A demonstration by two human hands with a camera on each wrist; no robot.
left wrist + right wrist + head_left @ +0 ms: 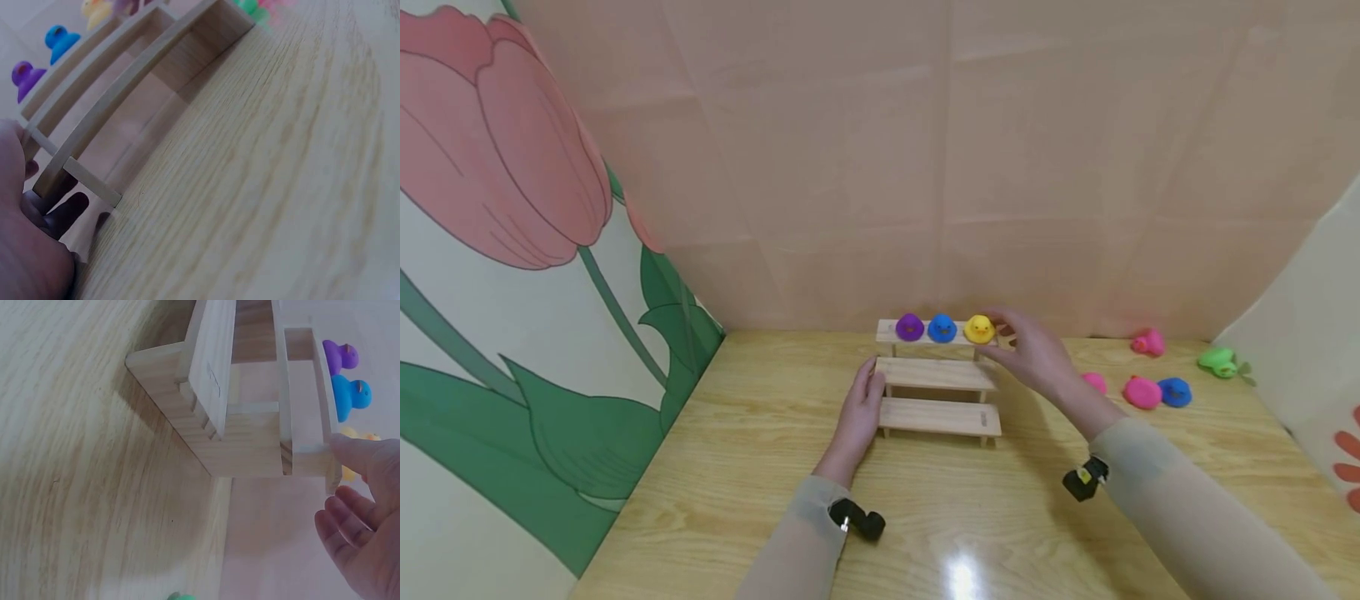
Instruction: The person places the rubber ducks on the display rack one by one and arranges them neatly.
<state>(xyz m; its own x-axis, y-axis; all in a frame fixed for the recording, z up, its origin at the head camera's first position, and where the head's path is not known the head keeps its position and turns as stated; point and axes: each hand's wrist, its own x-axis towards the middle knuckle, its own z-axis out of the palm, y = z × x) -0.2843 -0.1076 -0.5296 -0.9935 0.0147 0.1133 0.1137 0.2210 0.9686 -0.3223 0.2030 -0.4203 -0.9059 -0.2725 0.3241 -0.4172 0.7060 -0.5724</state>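
1. Left hand [859, 410] grips the left end of the stand [938, 415]; the right hand [1037, 356], fingers loosely bent and apart from the thumb, is beside the yellow duck [979, 328].
2. Pale, grained wood forms the stepped stand, upright on the table [760, 417]. Glossy purple duck [910, 327], blue duck [942, 329] and yellow duck line its top step [961, 335].
3. Unclear: whether the right hand touches yellow. One pink toy is partly covered by the right wrist.
4. Count: three steps, three ducks; rightward, three pink toys [1142, 392], one blue toy [1176, 392], one green toy [1217, 362].
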